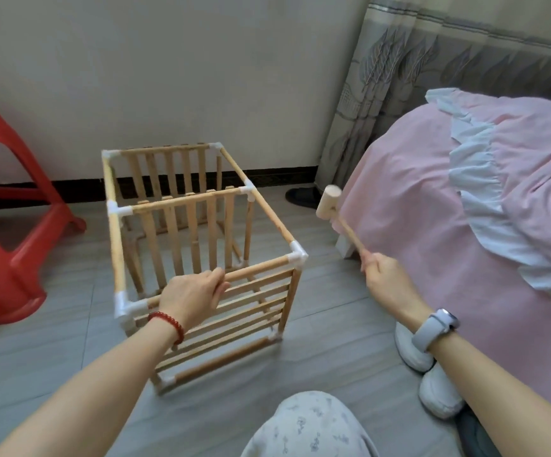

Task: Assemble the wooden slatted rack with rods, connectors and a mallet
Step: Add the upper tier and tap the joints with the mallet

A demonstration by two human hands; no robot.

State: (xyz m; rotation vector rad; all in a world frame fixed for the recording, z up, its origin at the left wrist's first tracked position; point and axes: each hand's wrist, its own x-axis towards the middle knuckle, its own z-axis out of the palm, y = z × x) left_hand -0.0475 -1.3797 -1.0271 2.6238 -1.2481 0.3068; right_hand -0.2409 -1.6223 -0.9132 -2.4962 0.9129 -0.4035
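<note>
Head view: the left hand (pixel 191 299) curls its fingers (pixel 217 281) around the near top rod (pixel 257 268) of the rack (pixel 198 258) standing on the floor (pixel 326 324). The right hand (pixel 386 278) grips the raised mallet (pixel 328 202), right of those fingers. Risk: a misaimed blow at the corner connector (pixel 297 255) strikes the fingers or skews the joint.

**One head-worn view, looking down and forward**

A single wide-angle camera sits on the person's head, above and just behind the wooden rack (pixel 201 258), tilted down at it – close enough that both forearms run in from the bottom edge. The rack fills the middle; the left hand (pixel 191 298) lies on its near top rod, the right hand (pixel 386 275) right of it. Beyond the rack, the view faces a wall – straight lines bow toward the edges
</note>
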